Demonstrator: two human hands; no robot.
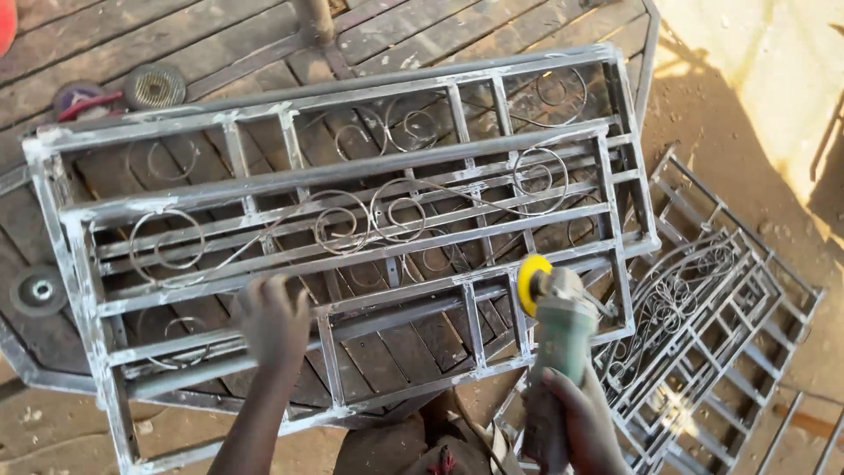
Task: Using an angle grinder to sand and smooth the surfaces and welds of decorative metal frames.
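Observation:
A grey metal window grille (pixel 290 180) with scroll rings lies flat on a wooden platform, its bars streaked with white filler. My left hand (pixel 271 322) rests on the grille's lower bars, fingers spread and blurred. My right hand (pixel 576 418) grips the body of a green angle grinder (pixel 558 339). The grinder's yellow disc (pixel 531 283) sits at a lower right bar of the grille.
More scrolled metal grilles (pixel 703 325) are stacked on the sandy ground at the right. Loose grinding discs lie on the wooden platform (pixel 132 35): one at the left edge (pixel 37 290) and others at the upper left (pixel 151 86).

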